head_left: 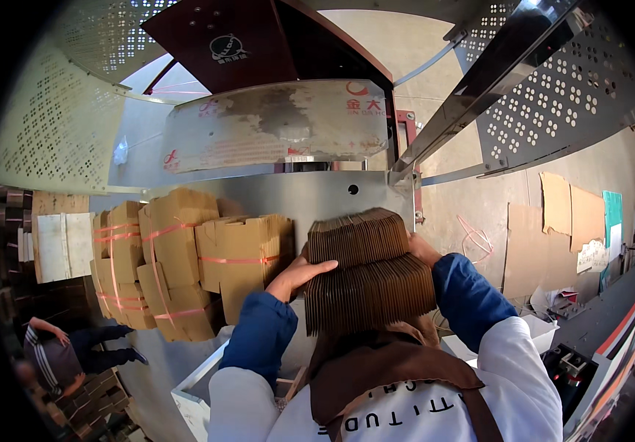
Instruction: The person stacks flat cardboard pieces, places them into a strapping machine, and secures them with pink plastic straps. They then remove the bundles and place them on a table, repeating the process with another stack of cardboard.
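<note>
A thick stack of flattened brown cardboard boxes (370, 287) stands on edge in front of my body, at the near side of a metal tabletop (258, 193). My left hand (301, 275) presses its left side, with the thumb lying over the upper face. On the far right side my right hand (423, 250) grips the stack, its fingers partly hidden behind the cardboard. To the left sit several cardboard bundles (174, 239) tied with pink strap; the closest one (245, 250) is beside my left hand.
A dark red machine housing (229, 44) rises behind the table, with a stained, clouded panel (258, 125) before it. A metal bar (479, 88) slants at the right. Cardboard sheets (535, 243) lie on the floor at right. Another person (74, 353) is at the lower left.
</note>
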### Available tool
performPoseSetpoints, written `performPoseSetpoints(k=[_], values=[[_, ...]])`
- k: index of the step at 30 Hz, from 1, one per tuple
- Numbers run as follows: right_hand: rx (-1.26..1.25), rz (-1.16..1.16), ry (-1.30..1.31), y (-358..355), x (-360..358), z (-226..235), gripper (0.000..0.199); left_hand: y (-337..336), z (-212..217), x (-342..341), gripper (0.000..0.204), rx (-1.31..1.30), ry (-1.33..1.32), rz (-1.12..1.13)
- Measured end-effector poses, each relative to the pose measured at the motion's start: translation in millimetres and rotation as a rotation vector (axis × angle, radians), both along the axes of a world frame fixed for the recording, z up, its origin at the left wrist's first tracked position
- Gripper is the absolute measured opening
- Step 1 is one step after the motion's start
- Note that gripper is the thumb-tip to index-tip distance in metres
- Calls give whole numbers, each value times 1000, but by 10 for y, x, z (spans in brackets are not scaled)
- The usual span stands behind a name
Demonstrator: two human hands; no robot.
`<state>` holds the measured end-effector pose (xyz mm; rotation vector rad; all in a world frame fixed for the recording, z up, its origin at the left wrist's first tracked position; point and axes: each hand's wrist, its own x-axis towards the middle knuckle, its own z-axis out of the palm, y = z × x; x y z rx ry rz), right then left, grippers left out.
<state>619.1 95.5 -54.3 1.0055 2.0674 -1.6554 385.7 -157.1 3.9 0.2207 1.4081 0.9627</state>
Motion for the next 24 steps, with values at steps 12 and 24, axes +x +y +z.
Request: performPoseSetpoints(k=[12, 24], values=[[400, -368, 362, 330, -325, -517, 47, 600, -589, 167, 113, 197, 697, 220], [269, -357, 147, -551, 125, -234, 63, 333, -832, 411, 90, 162, 930, 326]])
